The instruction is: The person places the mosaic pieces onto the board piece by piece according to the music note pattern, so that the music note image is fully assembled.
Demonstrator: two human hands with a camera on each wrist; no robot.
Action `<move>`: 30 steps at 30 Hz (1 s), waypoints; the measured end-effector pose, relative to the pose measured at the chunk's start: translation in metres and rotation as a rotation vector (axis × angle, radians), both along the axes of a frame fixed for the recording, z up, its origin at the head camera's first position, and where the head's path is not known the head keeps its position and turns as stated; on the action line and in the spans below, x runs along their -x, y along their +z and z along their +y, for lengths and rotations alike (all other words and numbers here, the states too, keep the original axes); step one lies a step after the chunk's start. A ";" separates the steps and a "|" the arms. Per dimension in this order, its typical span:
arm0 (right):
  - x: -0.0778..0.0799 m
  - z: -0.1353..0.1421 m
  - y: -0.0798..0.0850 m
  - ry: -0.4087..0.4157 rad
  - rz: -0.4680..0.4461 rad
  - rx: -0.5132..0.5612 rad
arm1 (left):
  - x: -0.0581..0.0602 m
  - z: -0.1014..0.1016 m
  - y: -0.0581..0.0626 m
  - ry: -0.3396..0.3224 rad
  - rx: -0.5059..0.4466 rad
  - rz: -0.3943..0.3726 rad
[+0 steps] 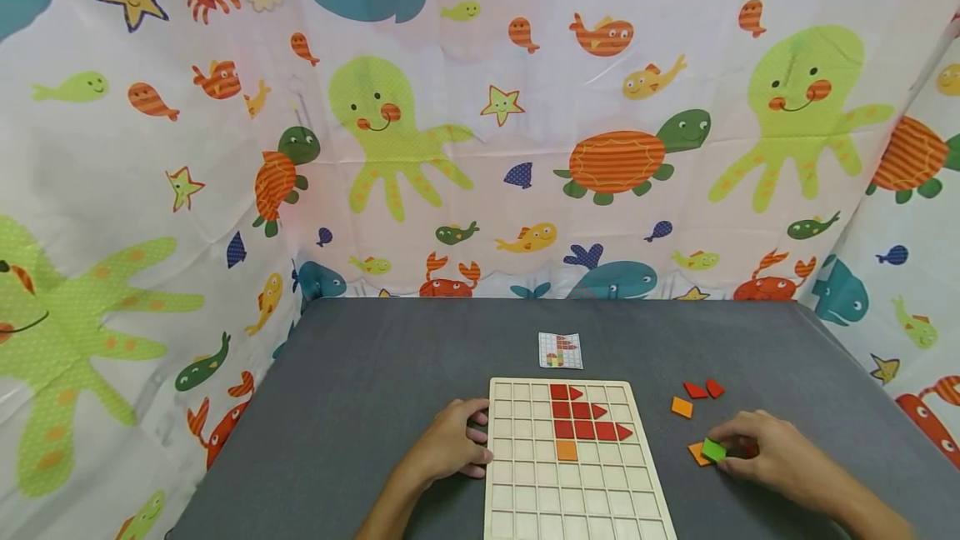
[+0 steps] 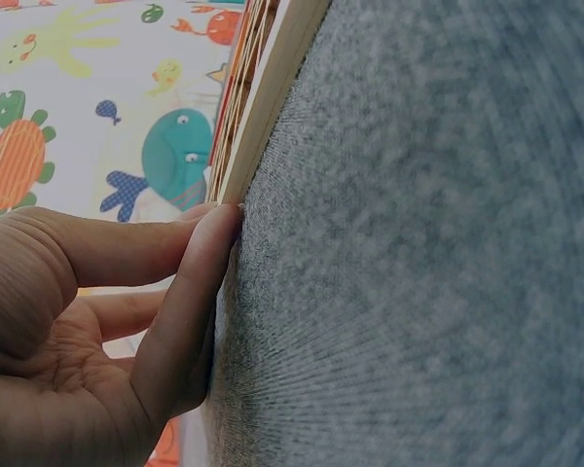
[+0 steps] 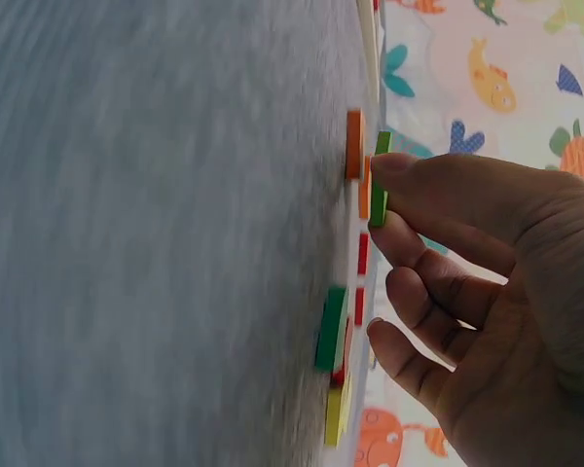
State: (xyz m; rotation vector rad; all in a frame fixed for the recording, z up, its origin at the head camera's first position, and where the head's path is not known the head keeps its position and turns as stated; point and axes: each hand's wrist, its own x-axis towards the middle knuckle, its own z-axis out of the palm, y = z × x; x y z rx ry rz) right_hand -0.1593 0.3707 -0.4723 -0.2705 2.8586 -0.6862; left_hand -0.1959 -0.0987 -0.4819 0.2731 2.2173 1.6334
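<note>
A pale wooden grid board [image 1: 525, 473] lies on the table, with red squares and red pointed pieces [image 1: 582, 430] in three rows and one orange square [image 1: 566, 450] below them. My left hand [image 1: 453, 440] holds the board's left edge, thumb and a finger meeting at its rim in the left wrist view. To the right of the board, my right hand [image 1: 776, 452] pinches a green square tile [image 1: 713, 450] between thumb and forefinger. That tile overlaps an orange tile [image 1: 697, 455] beneath it in the head view.
Another orange tile [image 1: 682, 407] and two red pieces [image 1: 695, 391] lie beyond my right hand. A dark green tile [image 3: 332, 329] and a yellow one [image 3: 335, 413] show in the right wrist view. A printed pattern card [image 1: 560, 351] lies behind the board.
</note>
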 end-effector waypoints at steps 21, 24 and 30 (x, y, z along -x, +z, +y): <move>0.003 -0.067 0.000 0.204 0.131 0.220 | 0.000 0.000 0.000 -0.010 0.001 0.000; 0.005 -0.075 0.000 0.239 0.157 0.235 | 0.000 0.000 0.000 -0.013 -0.002 0.001; 0.007 -0.094 0.003 0.272 0.120 0.260 | 0.001 0.000 -0.001 -0.015 -0.006 -0.002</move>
